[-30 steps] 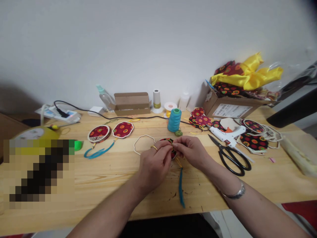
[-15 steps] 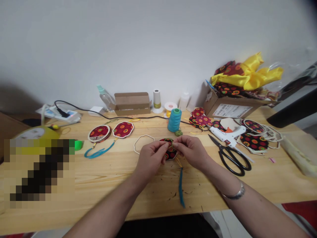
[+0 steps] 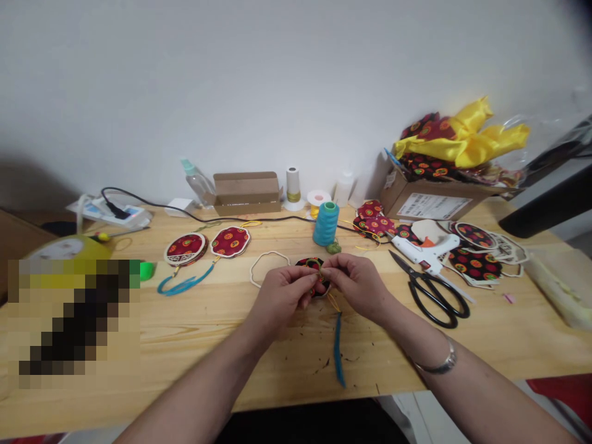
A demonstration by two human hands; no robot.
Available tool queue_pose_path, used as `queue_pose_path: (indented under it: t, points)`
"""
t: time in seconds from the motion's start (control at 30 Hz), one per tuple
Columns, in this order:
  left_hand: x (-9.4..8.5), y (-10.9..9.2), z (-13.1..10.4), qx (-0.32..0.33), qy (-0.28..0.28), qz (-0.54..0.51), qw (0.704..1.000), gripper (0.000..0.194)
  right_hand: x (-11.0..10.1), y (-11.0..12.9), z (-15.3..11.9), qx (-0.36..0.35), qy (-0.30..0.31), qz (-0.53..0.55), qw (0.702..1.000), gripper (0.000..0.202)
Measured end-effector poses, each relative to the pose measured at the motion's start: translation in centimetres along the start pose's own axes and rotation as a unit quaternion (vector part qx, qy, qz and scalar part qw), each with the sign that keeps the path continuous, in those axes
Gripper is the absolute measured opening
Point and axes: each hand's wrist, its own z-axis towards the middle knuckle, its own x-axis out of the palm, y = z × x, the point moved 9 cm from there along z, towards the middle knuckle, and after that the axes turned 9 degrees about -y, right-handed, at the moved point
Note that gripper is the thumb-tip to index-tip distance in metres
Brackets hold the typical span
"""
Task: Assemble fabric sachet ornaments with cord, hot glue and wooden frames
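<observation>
Both hands meet at the middle of the table. My left hand (image 3: 284, 296) and my right hand (image 3: 356, 280) are closed, fingertips pinching a thin olive-green cord (image 3: 319, 266) between them. Right under the fingers lies a dark patterned fabric piece (image 3: 319, 290), partly covered by the hands. From its lower edge a yellow loop and a blue tassel (image 3: 339, 351) trail towards me. Left of the fabric piece a bare scalloped wooden frame (image 3: 252, 271) lies flat. A blue thread cone (image 3: 326, 224) stands just beyond my hands, with a small olive cord bundle (image 3: 333, 248) at its foot.
Black-handled scissors (image 3: 432, 293) and a white glue gun (image 3: 428, 250) lie on the right. Two red fabric ornaments (image 3: 231, 242) rest at left. A full cardboard box (image 3: 428, 203) stands at back right, and a black cable (image 3: 185, 213) runs along the back.
The fingertips have shifted slightly and the left fingers sit a little lower. The olive cord now shows as a loop above the fabric piece. Everything else stays in place.
</observation>
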Motion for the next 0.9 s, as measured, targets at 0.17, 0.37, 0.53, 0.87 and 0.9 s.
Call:
queue_pose_path:
  t: [0.17, 0.37, 0.53, 0.87, 0.9]
  points:
    - [0.07, 0.39, 0.08, -0.017, 0.012, -0.028, 0.999, 0.022, -0.08, 0.17, -0.01, -0.013, -0.003, -0.011, 1.000, 0.015]
    - [0.15, 0.31, 0.00, -0.016, 0.016, -0.027, 0.999, 0.023, -0.09, 0.00, -0.21, -0.004, 0.003, -0.006, 1.000, 0.014]
    - [0.10, 0.55, 0.05, -0.032, 0.020, -0.046, 0.998, 0.018, -0.18, 0.20, -0.20, -0.005, -0.002, -0.021, 1.000, 0.013]
    - [0.22, 0.38, -0.06, -0.021, 0.029, -0.047, 0.998, 0.020, -0.06, 0.22, -0.19, 0.005, 0.009, -0.004, 1.000, 0.013]
    - [0.26, 0.36, -0.03, -0.019, 0.030, -0.045, 0.998, 0.020, -0.01, 0.25, -0.23, 0.005, 0.012, -0.001, 1.000, 0.014]
